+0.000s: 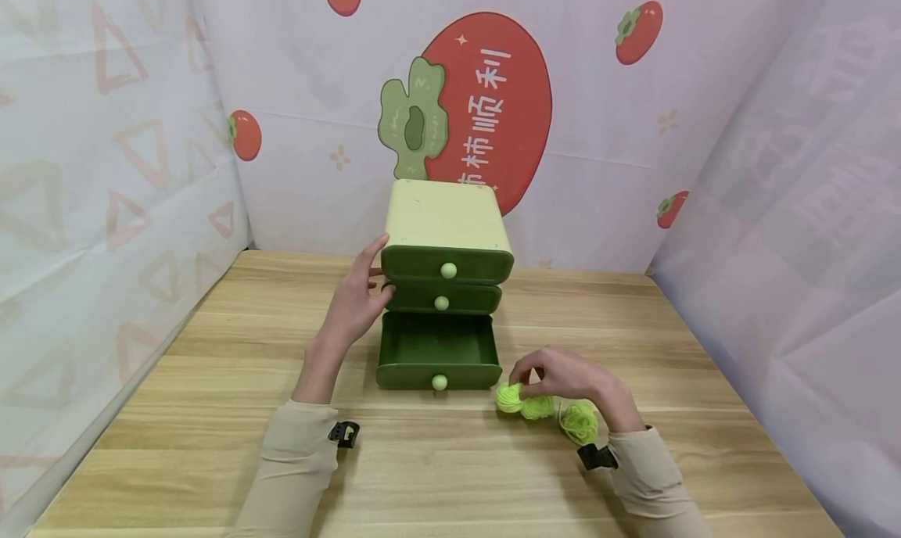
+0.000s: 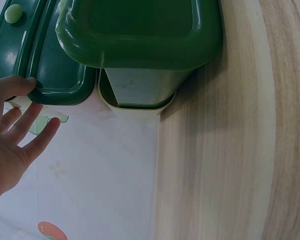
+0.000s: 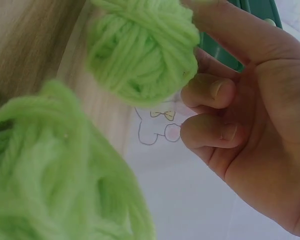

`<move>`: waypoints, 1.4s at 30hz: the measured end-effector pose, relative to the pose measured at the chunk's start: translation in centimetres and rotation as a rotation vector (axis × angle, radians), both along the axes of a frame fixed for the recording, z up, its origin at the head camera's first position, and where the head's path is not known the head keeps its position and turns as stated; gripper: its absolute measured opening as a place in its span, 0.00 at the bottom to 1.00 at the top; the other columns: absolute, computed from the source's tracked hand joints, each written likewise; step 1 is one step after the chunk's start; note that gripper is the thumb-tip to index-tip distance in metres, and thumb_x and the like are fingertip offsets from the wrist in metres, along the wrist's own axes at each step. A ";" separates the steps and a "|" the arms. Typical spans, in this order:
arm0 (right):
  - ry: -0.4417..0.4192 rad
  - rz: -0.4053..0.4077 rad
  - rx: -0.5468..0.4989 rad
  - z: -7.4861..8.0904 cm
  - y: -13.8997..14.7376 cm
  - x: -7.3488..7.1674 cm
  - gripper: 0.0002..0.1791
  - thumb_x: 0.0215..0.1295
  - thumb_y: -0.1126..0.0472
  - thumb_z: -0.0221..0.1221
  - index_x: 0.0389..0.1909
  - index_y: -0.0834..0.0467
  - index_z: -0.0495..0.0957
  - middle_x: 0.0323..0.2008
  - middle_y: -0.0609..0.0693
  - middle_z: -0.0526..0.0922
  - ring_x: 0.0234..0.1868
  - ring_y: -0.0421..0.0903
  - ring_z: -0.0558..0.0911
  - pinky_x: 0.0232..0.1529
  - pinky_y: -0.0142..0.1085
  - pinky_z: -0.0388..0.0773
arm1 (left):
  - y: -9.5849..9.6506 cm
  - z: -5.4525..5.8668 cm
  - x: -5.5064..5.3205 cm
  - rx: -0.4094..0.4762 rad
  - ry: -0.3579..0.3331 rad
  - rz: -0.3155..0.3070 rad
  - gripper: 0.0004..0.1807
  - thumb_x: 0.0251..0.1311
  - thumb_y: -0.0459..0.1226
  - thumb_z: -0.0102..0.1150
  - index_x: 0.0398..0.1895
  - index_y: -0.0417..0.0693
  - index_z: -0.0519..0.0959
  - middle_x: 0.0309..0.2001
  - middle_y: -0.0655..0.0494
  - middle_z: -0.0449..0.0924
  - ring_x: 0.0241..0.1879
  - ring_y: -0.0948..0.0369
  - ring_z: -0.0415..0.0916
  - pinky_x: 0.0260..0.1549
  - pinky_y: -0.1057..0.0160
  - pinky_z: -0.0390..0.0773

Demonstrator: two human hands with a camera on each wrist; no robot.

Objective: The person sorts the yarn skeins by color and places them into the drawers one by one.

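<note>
A small cabinet [image 1: 446, 213] with a pale yellow top and dark green drawers stands towards the back of the table. Its bottom drawer [image 1: 438, 376] is pulled out, and the inside shows bare. On the cabinet's left side rests my left hand [image 1: 357, 299], its thumb touching the edge of the middle drawer [image 2: 60, 60], its fingers spread. At the front right, my right hand [image 1: 563, 374] pinches the leftmost ball of yarn [image 1: 508, 399], which is bright green. A second yarn ball [image 1: 538, 408] lies beneath that hand, and a third yarn ball [image 1: 580, 423] sits near the wrist.
Round pale green knobs [image 1: 448, 270] stick out from the drawer fronts. The wooden table [image 1: 211, 413] meets a printed cloth backdrop [image 1: 598, 186] behind the cabinet, with white cloth walls [image 1: 831, 233] at both sides.
</note>
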State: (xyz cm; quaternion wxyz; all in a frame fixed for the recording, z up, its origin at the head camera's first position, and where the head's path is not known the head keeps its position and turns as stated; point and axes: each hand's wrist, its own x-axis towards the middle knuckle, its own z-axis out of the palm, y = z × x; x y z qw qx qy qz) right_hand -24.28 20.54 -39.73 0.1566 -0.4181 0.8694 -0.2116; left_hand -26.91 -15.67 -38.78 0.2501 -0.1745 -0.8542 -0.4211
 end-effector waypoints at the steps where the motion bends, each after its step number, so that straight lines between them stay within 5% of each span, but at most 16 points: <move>1: 0.009 0.000 0.000 0.0 0.0 0.0 0.08 0.59 0.60 0.63 0.38 0.45 0.83 0.33 0.37 0.82 0.34 0.37 0.78 0.30 0.27 0.74 | 0.0 0.0 0.0 0.001 -0.001 -0.001 0.48 0.56 0.26 0.59 0.72 0.72 0.49 0.71 0.57 0.53 0.52 0.50 0.76 0.46 0.50 0.79; 17: 0.120 0.049 -0.083 1.0 -0.3 0.3 0.08 0.59 0.58 0.63 0.39 0.47 0.83 0.33 0.37 0.82 0.25 0.33 0.75 0.23 0.25 0.72 | -0.1 0.1 0.2 -0.001 -0.005 -0.003 0.48 0.56 0.27 0.59 0.72 0.72 0.48 0.71 0.56 0.54 0.52 0.49 0.76 0.46 0.49 0.79; 24: 0.166 0.071 -0.115 1.7 -0.7 0.2 0.08 0.59 0.59 0.63 0.39 0.47 0.83 0.34 0.37 0.83 0.29 0.31 0.77 0.25 0.26 0.74 | 0.0 0.2 0.1 -0.001 0.000 -0.003 0.48 0.56 0.27 0.59 0.72 0.72 0.48 0.71 0.55 0.54 0.52 0.49 0.76 0.46 0.48 0.79; 42: 0.403 0.147 -0.174 3.5 -3.3 -0.7 0.07 0.59 0.58 0.63 0.39 0.44 0.83 0.34 0.35 0.81 0.20 0.29 0.68 0.21 0.22 0.68 | 0.0 0.2 0.1 0.016 -0.016 -0.018 0.47 0.56 0.27 0.58 0.72 0.72 0.49 0.71 0.57 0.53 0.52 0.50 0.76 0.46 0.49 0.79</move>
